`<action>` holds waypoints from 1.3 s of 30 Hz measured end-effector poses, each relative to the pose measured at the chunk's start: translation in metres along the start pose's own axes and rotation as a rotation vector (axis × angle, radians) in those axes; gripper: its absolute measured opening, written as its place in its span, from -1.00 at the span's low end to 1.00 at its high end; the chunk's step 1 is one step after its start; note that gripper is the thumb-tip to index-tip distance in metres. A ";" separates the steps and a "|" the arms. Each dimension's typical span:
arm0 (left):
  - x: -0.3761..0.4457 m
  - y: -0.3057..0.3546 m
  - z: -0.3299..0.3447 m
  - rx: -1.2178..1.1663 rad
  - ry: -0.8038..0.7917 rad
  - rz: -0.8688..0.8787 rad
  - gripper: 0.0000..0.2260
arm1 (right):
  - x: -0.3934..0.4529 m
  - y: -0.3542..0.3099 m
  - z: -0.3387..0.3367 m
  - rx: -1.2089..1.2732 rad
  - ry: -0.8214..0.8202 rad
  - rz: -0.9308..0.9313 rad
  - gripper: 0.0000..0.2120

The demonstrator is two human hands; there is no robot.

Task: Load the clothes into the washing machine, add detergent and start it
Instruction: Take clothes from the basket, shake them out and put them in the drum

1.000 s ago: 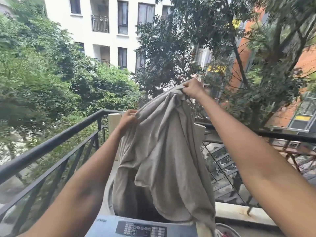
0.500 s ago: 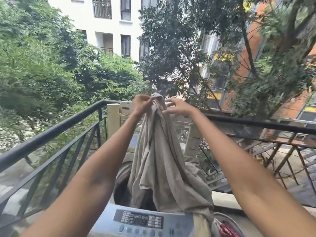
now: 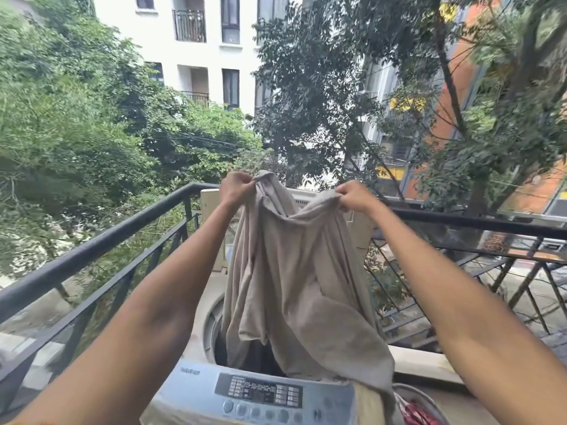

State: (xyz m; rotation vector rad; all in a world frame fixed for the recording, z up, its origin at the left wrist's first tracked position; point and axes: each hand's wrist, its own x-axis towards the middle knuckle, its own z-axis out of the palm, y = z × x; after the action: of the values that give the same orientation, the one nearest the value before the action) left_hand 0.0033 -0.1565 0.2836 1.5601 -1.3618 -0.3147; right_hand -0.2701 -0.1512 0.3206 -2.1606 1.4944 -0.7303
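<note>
A beige garment (image 3: 294, 277) hangs stretched between both my hands above the open drum of a top-loading washing machine (image 3: 196, 378). My left hand (image 3: 234, 190) pinches its upper left edge. My right hand (image 3: 356, 196) pinches the upper right edge, a little lower. The cloth's lower end drapes over the drum's right rim and down the machine's side. The grey control panel (image 3: 260, 394) with its buttons lies at the bottom of the view. The machine's raised lid (image 3: 211, 207) stands behind the garment.
A black metal balcony railing (image 3: 101, 246) runs along the left and across behind the machine. A basket (image 3: 411, 409) holding red cloth sits at the machine's lower right. A low ledge (image 3: 423, 366) lies to the right. Trees and buildings fill the background.
My hands, close together at the garment's top half a second ago, have drawn apart and spread the cloth open. A second ago my right hand held it higher.
</note>
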 end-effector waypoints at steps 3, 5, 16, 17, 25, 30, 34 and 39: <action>-0.002 -0.012 0.003 -0.039 0.006 -0.013 -0.75 | 0.011 -0.043 -0.032 0.107 0.155 -0.102 -0.83; -0.001 -0.017 -0.001 -0.074 -0.005 -0.033 -0.72 | 0.016 -0.078 -0.051 0.209 0.263 -0.170 -0.84; -0.005 -0.006 -0.028 -0.193 -0.129 0.088 -0.85 | 0.048 -0.144 -0.057 0.127 0.448 -0.213 -0.82; -0.006 -0.006 -0.029 -0.348 -0.097 0.071 -0.85 | 0.049 -0.136 -0.047 0.075 0.415 -0.186 -0.81; -0.015 0.039 -0.005 -0.299 -0.380 0.186 -0.77 | 0.037 -0.089 0.036 -0.223 0.121 -0.126 -0.84; -0.012 0.011 0.027 -0.061 -0.390 0.118 -0.81 | 0.026 -0.053 0.052 -0.255 0.011 -0.071 -0.85; -0.021 0.002 0.044 -0.175 -0.308 0.089 -0.87 | 0.017 -0.016 0.063 -0.149 -0.181 -0.030 -0.63; -0.010 0.009 0.030 -0.583 -0.097 0.051 -0.97 | -0.008 0.050 0.092 -0.169 -0.422 0.140 -0.11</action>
State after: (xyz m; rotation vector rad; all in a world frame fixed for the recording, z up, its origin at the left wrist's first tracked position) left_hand -0.0279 -0.1614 0.2728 1.0332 -1.2346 -0.6950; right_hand -0.2507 -0.1577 0.2170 -2.1289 1.4963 -0.0907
